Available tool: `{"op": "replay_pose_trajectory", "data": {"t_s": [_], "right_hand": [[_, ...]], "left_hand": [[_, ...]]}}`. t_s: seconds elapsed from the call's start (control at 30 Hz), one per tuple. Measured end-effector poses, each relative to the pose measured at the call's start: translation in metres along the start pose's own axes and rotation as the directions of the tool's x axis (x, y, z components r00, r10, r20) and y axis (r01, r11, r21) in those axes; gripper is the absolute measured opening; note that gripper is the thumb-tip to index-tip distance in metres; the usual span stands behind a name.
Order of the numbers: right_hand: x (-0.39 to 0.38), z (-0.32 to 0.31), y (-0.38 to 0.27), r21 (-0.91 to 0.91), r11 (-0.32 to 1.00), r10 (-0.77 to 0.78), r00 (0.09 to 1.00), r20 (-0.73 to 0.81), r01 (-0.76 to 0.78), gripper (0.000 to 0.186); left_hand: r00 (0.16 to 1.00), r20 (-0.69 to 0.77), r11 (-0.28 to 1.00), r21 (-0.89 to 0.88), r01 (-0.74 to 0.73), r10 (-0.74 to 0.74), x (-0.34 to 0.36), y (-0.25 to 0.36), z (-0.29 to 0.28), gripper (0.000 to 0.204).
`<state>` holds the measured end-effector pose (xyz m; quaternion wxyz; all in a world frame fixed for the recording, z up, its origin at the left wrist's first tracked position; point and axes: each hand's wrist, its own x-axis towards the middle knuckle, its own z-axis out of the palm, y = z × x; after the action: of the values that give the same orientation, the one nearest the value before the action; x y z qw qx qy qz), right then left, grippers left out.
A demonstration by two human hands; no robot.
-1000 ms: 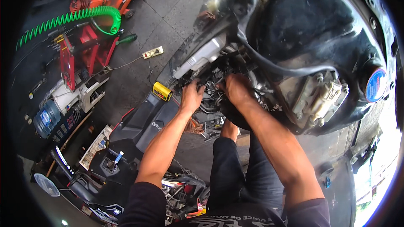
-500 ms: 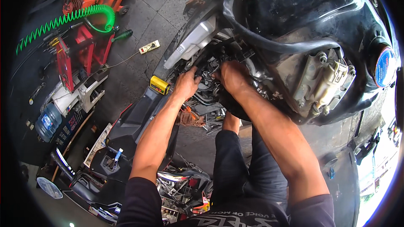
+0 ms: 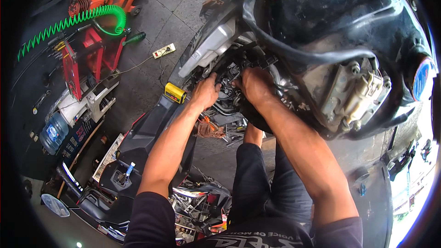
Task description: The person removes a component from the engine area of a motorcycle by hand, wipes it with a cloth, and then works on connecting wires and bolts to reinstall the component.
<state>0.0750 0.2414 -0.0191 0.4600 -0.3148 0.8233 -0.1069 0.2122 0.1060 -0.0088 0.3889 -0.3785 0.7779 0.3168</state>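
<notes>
Tank (image 3: 328, 9), black and broad, looms largest; dark mechanical parts (image 3: 233, 70) lie left of it. Over the last half second I barely shift, so the work stays at those parts. Left of the tank, my right grip (image 3: 258, 85) curls among them, fingertips hidden; farther left, my left grip (image 3: 205, 93) is loosely bent. Whether either holds anything, I cannot tell.
</notes>
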Motion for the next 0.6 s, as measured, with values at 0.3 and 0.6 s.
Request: {"op": "replay_pose_trajectory", "data": {"t_s": [0.3, 0.6], "right_hand": [[-0.004, -0.01, -0.006, -0.125, 0.988, -0.103, 0.992, -0.074, 0.093, 0.046], [-0.011, 0.003, -0.003, -0.178, 0.978, -0.124, 0.989, -0.081, 0.108, 0.047]], "left_hand": [[0.998, 0.043, 0.996, -0.082, -0.044, 0.047, 0.001, -0.016, -0.003, 0.054], [0.986, -0.065, 0.988, -0.029, -0.154, 0.152, 0.005, -0.02, 0.011, 0.038]]}}
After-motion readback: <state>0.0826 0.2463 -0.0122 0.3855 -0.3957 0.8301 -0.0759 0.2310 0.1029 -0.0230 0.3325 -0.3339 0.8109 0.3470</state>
